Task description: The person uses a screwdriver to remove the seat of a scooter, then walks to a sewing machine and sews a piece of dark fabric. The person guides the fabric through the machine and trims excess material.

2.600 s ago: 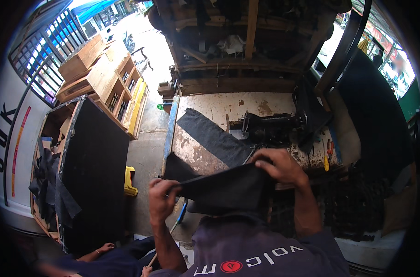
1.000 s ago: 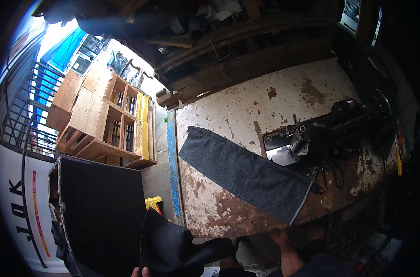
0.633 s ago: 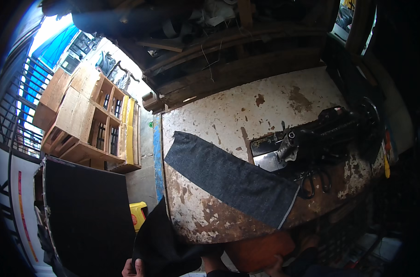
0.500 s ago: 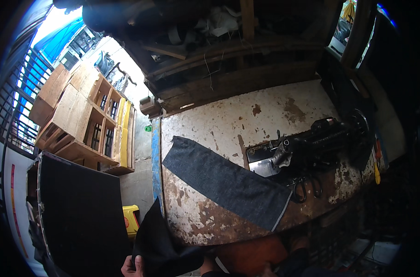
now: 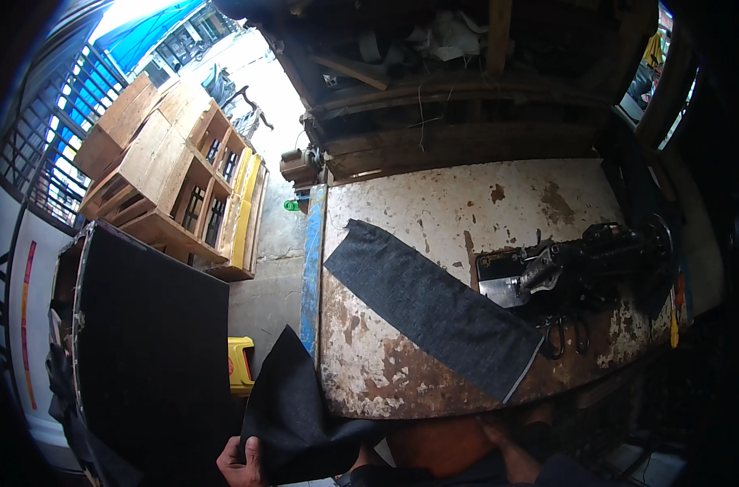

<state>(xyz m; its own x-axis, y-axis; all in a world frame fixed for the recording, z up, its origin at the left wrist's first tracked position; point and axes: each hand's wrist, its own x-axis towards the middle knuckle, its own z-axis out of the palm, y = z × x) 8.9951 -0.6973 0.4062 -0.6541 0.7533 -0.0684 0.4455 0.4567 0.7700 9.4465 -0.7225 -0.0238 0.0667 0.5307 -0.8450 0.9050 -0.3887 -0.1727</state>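
Note:
At the lower left my left hand [image 5: 241,463] pinches the edge of a black cloth piece [image 5: 287,406], its thumb on top. The cloth rises to a point and drapes down beside the table's front left corner. My right hand [image 5: 499,437] reaches toward the table's front edge, dim, its fingers hard to make out; I see nothing held in it. A long dark grey cloth panel [image 5: 434,308] lies flat across the table [image 5: 369,365], with a pale line along its near right end. Beyond that end sits a black sewing machine [image 5: 585,256]. Black-handled scissors [image 5: 566,336] lie beside it.
A large black panel [image 5: 154,349] stands at the left, with a yellow stool [image 5: 240,365] beside it. Wooden frames [image 5: 166,162] are stacked farther back. Dark wooden shelves [image 5: 459,105] rise behind the table. A yellow-handled tool [image 5: 675,329] hangs at the right edge.
The view has shifted, so the table sits farther right. My left hand keeps its hold on the black cloth. My right hand has come up farther into view near the table edge.

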